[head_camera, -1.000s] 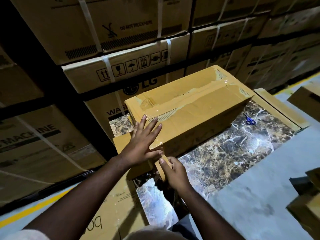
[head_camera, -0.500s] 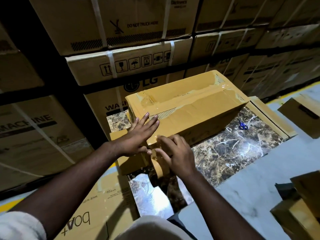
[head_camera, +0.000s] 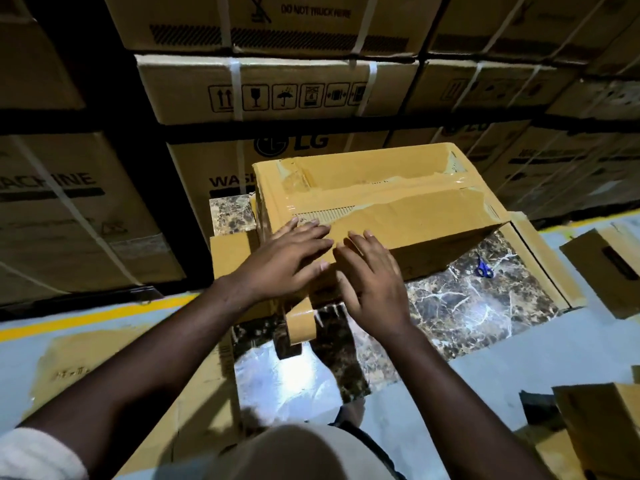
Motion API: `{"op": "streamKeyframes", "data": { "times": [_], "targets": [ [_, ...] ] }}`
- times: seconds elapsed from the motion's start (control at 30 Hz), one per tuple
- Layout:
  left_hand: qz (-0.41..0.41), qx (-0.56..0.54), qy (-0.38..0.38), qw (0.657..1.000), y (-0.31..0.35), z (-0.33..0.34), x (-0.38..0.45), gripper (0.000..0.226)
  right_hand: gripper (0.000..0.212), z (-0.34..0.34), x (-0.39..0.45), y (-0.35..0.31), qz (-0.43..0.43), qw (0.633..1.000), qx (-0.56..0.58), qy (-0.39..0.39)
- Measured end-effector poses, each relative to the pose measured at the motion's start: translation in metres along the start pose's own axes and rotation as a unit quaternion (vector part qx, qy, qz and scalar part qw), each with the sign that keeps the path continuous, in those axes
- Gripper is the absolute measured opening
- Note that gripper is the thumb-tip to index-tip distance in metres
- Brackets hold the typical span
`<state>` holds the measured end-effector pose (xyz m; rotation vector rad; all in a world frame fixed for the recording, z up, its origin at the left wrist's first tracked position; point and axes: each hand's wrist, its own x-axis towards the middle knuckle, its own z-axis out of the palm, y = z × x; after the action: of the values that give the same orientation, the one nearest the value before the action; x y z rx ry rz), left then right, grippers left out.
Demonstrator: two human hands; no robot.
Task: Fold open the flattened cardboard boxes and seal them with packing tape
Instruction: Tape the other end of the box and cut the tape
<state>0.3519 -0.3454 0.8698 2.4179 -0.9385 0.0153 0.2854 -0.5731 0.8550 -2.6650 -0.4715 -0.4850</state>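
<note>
On the marbled counter (head_camera: 467, 306) sits the taped cardboard box (head_camera: 398, 209); the left hand (head_camera: 287, 261) and right hand (head_camera: 374, 282) lie flat, fingers straight, pressing its near top edge side by side.

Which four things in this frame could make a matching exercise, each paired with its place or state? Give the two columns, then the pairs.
Things:
1. left hand
2. right hand
3. scissors
4. cardboard box

Places or states:
A. blue, lying on the marble slab right of the box
B. flat on the box's near left corner
C. taped along its top seam, standing on the marble slab
D. fingers spread over the box's near edge, above a hanging strip of tape

Pairs: 1-B, 2-D, 3-A, 4-C
</note>
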Motion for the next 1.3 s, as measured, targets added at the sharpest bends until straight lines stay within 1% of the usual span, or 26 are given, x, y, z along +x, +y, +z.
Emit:
{"op": "streamKeyframes", "data": {
  "times": [0.07, 0.1, 0.17, 0.23, 0.33, 0.4, 0.47, 0.5, 0.53, 0.6, 0.67, 0.73, 0.8, 0.87, 1.0, 1.1, 1.13, 1.2, 1.3],
  "targets": [
    [-0.007, 0.023, -0.012, 1.000, 0.015, 0.011, 0.019, 0.059, 0.054, -0.008, 0.001, 0.028, -0.025, 0.997, -0.022, -0.065],
    [-0.011, 0.033, -0.018, 0.999, 0.024, 0.017, 0.032, 0.062, 0.056, -0.014, 0.000, 0.047, -0.034, 0.996, -0.042, -0.077],
    [-0.022, 0.046, -0.034, 0.998, 0.044, 0.030, 0.063, 0.068, 0.056, -0.028, -0.003, 0.092, -0.011, 0.996, -0.050, -0.068],
    [-0.026, 0.051, -0.049, 0.997, 0.067, 0.046, 0.096, 0.071, 0.050, -0.047, -0.009, 0.137, 0.039, 0.999, -0.003, -0.033],
    [-0.011, 0.064, -0.063, 0.996, 0.099, 0.078, 0.151, 0.071, 0.039, -0.068, -0.021, 0.193, 0.084, 0.991, 0.087, 0.059],
    [0.002, 0.073, -0.065, 0.995, 0.119, 0.098, 0.189, 0.070, 0.036, -0.076, -0.033, 0.220, 0.105, 0.984, 0.088, 0.112],
    [0.006, 0.084, -0.068, 0.994, 0.136, 0.113, 0.223, 0.070, 0.033, -0.076, -0.047, 0.245, 0.156, 0.977, 0.029, 0.142],
    [0.006, 0.091, -0.071, 0.993, 0.144, 0.120, 0.239, 0.071, 0.030, -0.075, -0.052, 0.261, 0.188, 0.973, -0.005, 0.136],
    [0.004, 0.099, -0.075, 0.992, 0.151, 0.127, 0.254, 0.073, 0.026, -0.074, -0.055, 0.279, 0.226, 0.967, -0.022, 0.112],
    [0.002, 0.108, -0.080, 0.991, 0.161, 0.139, 0.278, 0.077, 0.025, -0.065, -0.060, 0.329, 0.324, 0.945, -0.020, 0.027],
    [-0.001, 0.124, -0.089, 0.988, 0.165, 0.148, 0.293, 0.078, 0.037, -0.055, -0.063, 0.378, 0.412, 0.909, -0.011, -0.063],
    [-0.008, 0.141, -0.086, 0.986, 0.166, 0.153, 0.300, 0.077, 0.047, -0.044, -0.067, 0.419, 0.447, 0.884, -0.001, -0.134],
    [-0.015, 0.138, -0.078, 0.987, 0.165, 0.155, 0.299, 0.075, 0.044, -0.035, -0.070, 0.446, 0.453, 0.875, -0.014, -0.170],
    [-0.013, 0.144, -0.075, 0.987, 0.165, 0.156, 0.297, 0.077, 0.042, -0.034, -0.072, 0.460, 0.439, 0.876, -0.050, -0.191],
    [-0.020, 0.137, -0.067, 0.988, 0.165, 0.158, 0.296, 0.077, 0.042, -0.041, -0.068, 0.464, 0.449, 0.867, -0.114, -0.183],
    [-0.025, 0.114, -0.063, 0.991, 0.164, 0.157, 0.297, 0.075, 0.043, -0.041, -0.061, 0.464, 0.427, 0.869, -0.139, -0.207],
    [-0.027, 0.107, -0.060, 0.992, 0.163, 0.157, 0.297, 0.075, 0.040, -0.040, -0.060, 0.461, 0.420, 0.870, -0.149, -0.213],
    [-0.030, 0.099, -0.057, 0.993, 0.162, 0.158, 0.296, 0.074, 0.031, -0.037, -0.061, 0.457, 0.411, 0.875, -0.160, -0.200],
    [-0.028, 0.095, -0.053, 0.994, 0.163, 0.158, 0.297, 0.074, 0.016, -0.038, -0.071, 0.451, 0.400, 0.885, -0.149, -0.186]
  ]
}}
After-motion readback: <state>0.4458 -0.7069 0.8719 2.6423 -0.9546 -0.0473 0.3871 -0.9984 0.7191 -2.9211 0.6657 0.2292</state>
